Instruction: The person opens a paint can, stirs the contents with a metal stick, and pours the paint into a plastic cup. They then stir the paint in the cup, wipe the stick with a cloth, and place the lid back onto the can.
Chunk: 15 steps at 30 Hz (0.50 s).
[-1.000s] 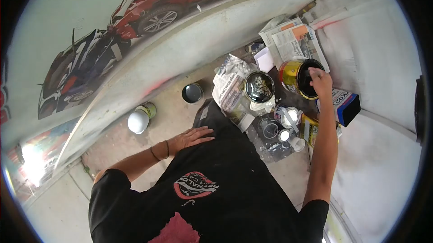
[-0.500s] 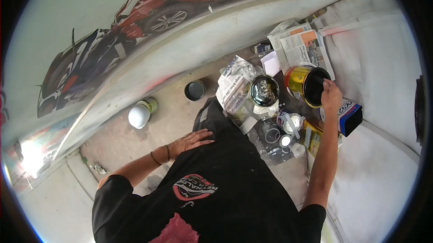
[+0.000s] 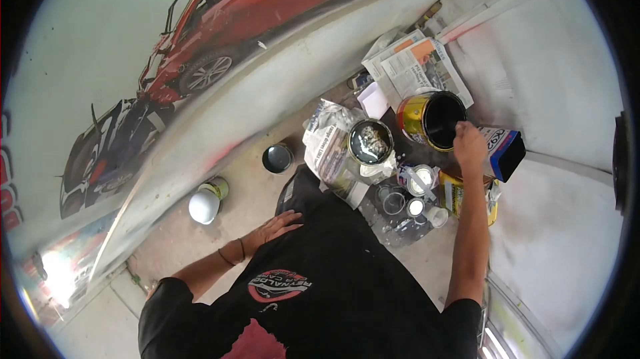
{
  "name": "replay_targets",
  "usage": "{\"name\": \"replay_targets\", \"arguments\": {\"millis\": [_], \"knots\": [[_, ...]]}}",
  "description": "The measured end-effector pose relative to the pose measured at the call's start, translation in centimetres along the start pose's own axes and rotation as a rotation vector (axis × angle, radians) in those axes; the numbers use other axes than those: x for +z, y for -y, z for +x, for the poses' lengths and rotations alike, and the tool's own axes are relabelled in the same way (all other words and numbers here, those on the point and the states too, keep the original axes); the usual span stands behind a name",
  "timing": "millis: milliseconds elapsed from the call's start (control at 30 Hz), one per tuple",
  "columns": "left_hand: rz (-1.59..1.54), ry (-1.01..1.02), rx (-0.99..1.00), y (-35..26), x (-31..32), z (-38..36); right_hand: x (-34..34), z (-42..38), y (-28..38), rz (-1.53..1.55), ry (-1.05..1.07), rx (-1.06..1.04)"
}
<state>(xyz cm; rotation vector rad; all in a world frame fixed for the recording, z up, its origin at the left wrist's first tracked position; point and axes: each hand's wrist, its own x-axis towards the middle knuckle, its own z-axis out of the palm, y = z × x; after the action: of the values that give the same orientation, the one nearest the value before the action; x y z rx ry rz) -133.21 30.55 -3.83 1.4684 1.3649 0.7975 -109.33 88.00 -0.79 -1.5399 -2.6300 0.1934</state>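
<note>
My right hand (image 3: pixel 471 147) is closed at the rim of a large yellow paint can (image 3: pixel 415 121) with black inside. A dark stick runs from its fingers into the can; its end is hidden. My left hand (image 3: pixel 280 226) lies flat on my dark-clothed thigh, fingers stretched, holding nothing. Left of the can, a round lid (image 3: pixel 371 142) smeared with black paint rests on newspaper (image 3: pixel 327 139). Nearer to me stand a small can with a white top (image 3: pixel 421 180), a clear cup (image 3: pixel 393 203) and several small containers.
A blue and white can (image 3: pixel 505 152) stands right of my hand, beside the wall. Newspapers (image 3: pixel 427 66) lie behind the paint can. On the floor are a dark-filled pot (image 3: pixel 277 158) and a green can with a white rounded top (image 3: pixel 205 206). A car picture (image 3: pixel 207 72) covers the left wall.
The view has tilted, so the cans appear further left and the floor items lower. My right hand stays closed at the can's rim; my left stays on my thigh.
</note>
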Motion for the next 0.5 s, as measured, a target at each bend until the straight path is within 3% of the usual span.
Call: {"name": "replay_targets", "arguments": {"millis": [67, 200, 267, 300, 367, 500], "knots": [[0.009, 0.001, -0.008, 0.4, 0.3, -0.6, 0.5, -0.6, 0.5, -0.084, 0.117, 0.034], [0.024, 0.003, -0.022, 0.1, 0.3, -0.8, 1.7, -0.1, 1.1, 0.271, 0.216, 0.131], [0.025, -0.006, -0.022, 0.1, 0.2, -0.9, 1.5, 0.5, 1.8, 0.639, 0.124, 0.431], [0.019, -0.011, -0.030, -0.2, 0.4, -1.1, 1.6, 0.7, 1.6, 0.630, 0.127, 0.420], [-0.003, -0.034, -0.029, -0.4, 0.6, -1.6, 2.2, 0.4, 0.7, 0.082, -0.123, 0.236], [-0.020, -0.078, -0.060, -0.6, 1.6, -2.4, 2.0, 0.1, 1.8, -0.068, -0.091, 0.299]]}}
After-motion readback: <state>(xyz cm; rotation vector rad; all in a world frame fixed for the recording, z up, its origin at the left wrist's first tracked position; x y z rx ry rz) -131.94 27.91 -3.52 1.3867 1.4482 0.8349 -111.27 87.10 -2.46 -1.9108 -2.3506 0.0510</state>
